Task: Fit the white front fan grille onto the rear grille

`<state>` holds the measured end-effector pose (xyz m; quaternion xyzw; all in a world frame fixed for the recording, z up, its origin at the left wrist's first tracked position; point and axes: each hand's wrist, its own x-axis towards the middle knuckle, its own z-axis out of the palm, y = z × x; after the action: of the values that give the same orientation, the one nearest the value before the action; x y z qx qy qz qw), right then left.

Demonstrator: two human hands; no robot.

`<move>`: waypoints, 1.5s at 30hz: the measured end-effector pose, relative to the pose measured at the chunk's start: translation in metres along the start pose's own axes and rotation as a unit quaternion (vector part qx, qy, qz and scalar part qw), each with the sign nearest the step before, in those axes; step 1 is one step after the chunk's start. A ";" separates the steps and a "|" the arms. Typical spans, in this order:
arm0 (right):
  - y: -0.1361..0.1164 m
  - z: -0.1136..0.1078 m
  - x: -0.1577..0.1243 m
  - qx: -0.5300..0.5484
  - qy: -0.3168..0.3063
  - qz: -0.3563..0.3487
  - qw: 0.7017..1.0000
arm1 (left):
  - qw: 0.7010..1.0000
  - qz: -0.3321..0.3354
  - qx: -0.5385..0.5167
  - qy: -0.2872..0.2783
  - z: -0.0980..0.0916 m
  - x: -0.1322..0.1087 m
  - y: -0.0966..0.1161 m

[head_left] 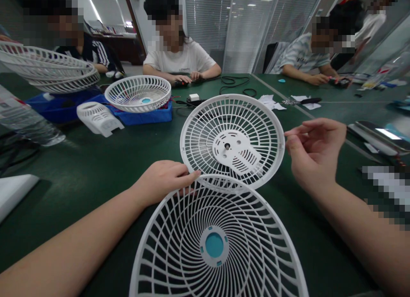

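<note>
The white round plastic fan grille with a flat motor plate at its centre (232, 141) stands tilted at the middle of the dark green worktop (96, 160), its lower edge just behind the rim of a second white plastic fan grille with swirled ribs and a blue centre cap (214, 245), which fills the near edge at 6 o'clock. The left hand (163, 179) lies at 9 o'clock of that swirled grille, its grip loosely curled, the fingertips (192, 176) touching the top rim where the two grilles meet. The right hand (315, 152) hovers at 3 o'clock of the tilted grille, just beside its rim; thumb and forefinger are pressed together, and I cannot tell whether they pinch the rim or anything small.

At 11 o'clock a blue plastic tray (147, 115) carries a third white bowl-shaped grille (138, 92), with a white vented plastic housing (99, 117) just beside it. A clear plastic bottle (27, 124) lies at 9 o'clock. Other people sit along the far side, their hands resting on the worktop.
</note>
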<state>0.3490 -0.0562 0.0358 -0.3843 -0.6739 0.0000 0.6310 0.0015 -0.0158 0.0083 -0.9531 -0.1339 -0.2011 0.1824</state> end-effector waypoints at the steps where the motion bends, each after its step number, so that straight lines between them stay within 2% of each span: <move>1: 0.000 0.000 0.000 0.002 0.002 0.008 1.000 | 1.000 0.000 0.000 0.001 0.000 0.000 0.000; 4: -0.001 -0.001 0.000 0.022 0.010 0.056 0.998 | 1.000 -0.003 0.001 -0.003 0.001 -0.002 0.000; 8: 0.000 -0.001 0.000 0.099 0.018 0.138 0.985 | 1.000 -0.004 0.003 -0.011 0.001 -0.002 -0.001; 13: 0.002 0.000 0.000 0.154 0.022 0.178 0.972 | 1.000 0.000 -0.003 -0.017 0.001 -0.001 -0.001; 25: -0.002 -0.002 0.000 0.119 -0.007 0.143 0.983 | 1.000 -0.003 -0.014 -0.007 0.001 -0.001 -0.001; 32: -0.004 0.000 0.001 0.103 0.005 0.122 0.987 | 1.000 -0.004 -0.009 -0.013 -0.002 0.001 0.000; 45: -0.001 -0.002 -0.001 0.093 0.000 0.134 0.987 | 1.000 -0.001 -0.006 -0.014 0.001 -0.002 -0.001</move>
<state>0.3502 -0.0581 0.0360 -0.4103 -0.6132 0.1472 0.6588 0.0001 -0.0144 0.0068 -0.9567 -0.1357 -0.1890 0.1750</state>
